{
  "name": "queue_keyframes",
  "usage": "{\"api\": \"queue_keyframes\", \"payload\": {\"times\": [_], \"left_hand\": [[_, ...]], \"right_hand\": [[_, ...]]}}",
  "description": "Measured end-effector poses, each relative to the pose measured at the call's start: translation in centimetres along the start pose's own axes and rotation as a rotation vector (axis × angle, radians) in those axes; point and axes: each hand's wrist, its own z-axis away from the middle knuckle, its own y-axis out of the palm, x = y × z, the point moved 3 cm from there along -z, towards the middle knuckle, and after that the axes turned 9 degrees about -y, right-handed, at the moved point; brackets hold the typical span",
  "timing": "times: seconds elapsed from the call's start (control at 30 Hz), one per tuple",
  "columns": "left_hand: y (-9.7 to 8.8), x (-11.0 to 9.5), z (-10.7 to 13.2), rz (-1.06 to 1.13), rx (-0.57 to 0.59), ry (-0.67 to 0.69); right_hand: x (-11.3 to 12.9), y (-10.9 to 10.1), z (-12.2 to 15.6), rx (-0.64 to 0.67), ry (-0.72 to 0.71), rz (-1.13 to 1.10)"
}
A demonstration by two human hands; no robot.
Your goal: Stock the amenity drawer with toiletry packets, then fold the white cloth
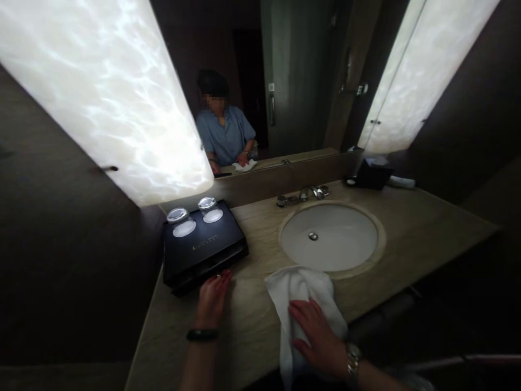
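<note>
Dim bathroom, lit by two glowing wall panels flanking a mirror (285, 81). Below the mirror runs a beige stone counter (415, 228) with an inset oval sink (329, 236); the faucet set (303, 194) stands at the sink's far rim.

Left hand (212, 300): fingers extended and flat, palm down on the counter, fingertips touching the near edge of a black tray (203, 247). It grips nothing. A dark band sits on the wrist. The tray lies at the counter's left end and carries two upturned glasses (179, 215) at its far side.

Right hand (317, 339): fingers spread, palm pressed flat onto a white cloth (299, 290). The hand is not closed around the cloth. A metal watch sits on the wrist. The cloth lies bunched on the counter, just in front of the sink's near rim, its lower part hanging past the counter edge.

A dark tissue box (373, 172) stands at the far right of the counter, well apart from both hands.
</note>
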Motion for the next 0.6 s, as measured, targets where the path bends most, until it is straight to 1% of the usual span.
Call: {"api": "queue_keyframes", "payload": {"times": [0.07, 0.1, 0.13, 0.17, 0.2, 0.27, 0.33, 0.4, 0.47, 0.5, 0.53, 0.6], "left_hand": [[1.1, -1.4, -1.1, -0.045, -0.022, 0.016], [1.4, -1.5, -1.3, -0.072, -0.029, 0.027], [1.7, -1.1, -1.2, -0.103, -0.033, 0.043], [1.9, -0.2, -0.8, -0.140, -0.033, 0.057], [2.2, 1.1, -0.3, -0.183, -0.029, 0.074], [2.9, 4.6, 1.2, -0.294, -0.010, 0.106], [4.1, 8.3, 2.7, -0.434, 0.033, 0.160], [6.0, 11.0, 4.1, -0.671, 0.119, 0.229], [8.1, 12.3, 5.5, -0.883, 0.204, 0.279], [9.1, 12.4, 6.3, -0.925, 0.240, 0.275], [10.0, 12.3, 7.3, -0.905, 0.265, 0.248], [11.9, 11.5, 9.9, -0.752, 0.285, 0.148]], "right_hand": [[0.4, -0.3, 0.0, -0.026, -0.004, -0.032], [0.2, -0.8, 0.0, -0.046, -0.007, -0.045], [-0.3, -1.4, -0.2, -0.077, -0.004, -0.052], [-1.0, -2.2, -0.4, -0.116, 0.009, -0.049], [-1.9, -3.2, -0.8, -0.162, 0.036, -0.035], [-4.1, -5.1, -2.0, -0.241, 0.127, 0.002], [-6.3, -6.6, -3.6, -0.246, 0.227, -0.006], [-7.9, -7.5, -4.9, -0.191, 0.281, -0.074], [-8.7, -8.2, -5.3, -0.132, 0.279, -0.156], [-9.0, -8.7, -4.9, -0.120, 0.265, -0.196], [-9.3, -9.3, -4.1, -0.118, 0.252, -0.250], [-10.3, -10.9, -1.5, -0.110, 0.209, -0.376]]}}
